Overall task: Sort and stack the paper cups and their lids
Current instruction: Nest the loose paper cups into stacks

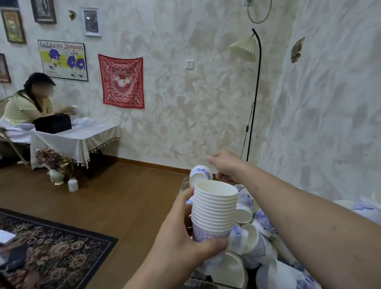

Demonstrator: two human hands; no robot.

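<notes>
A person's left hand (180,238) holds an upright stack of nested paper cups (213,209), its grip closed around the bottom cup: the thumb lies across the blue-patterned wall near the base and the fingers curl round the far side. About a dozen white rims show one above another in the stack, the top cup open and empty. The right hand (226,166) reaches beyond and above the stack, fingers curled downward just beside a single cup (200,175) lying on its side with its mouth turned toward the camera; whether that grip has hold of the cup cannot be told, as the fingertips are hidden. To the right of and below the stack lies a jumbled heap of loose cups (255,238), white with blue patterns, tipped at every angle on a glass tabletop (200,283); at least ten can be made out, the exact number unclear. Across the room another person (26,104) sits at a cloth-covered table (79,138), and a floor lamp (254,92) stands against the wall.
</notes>
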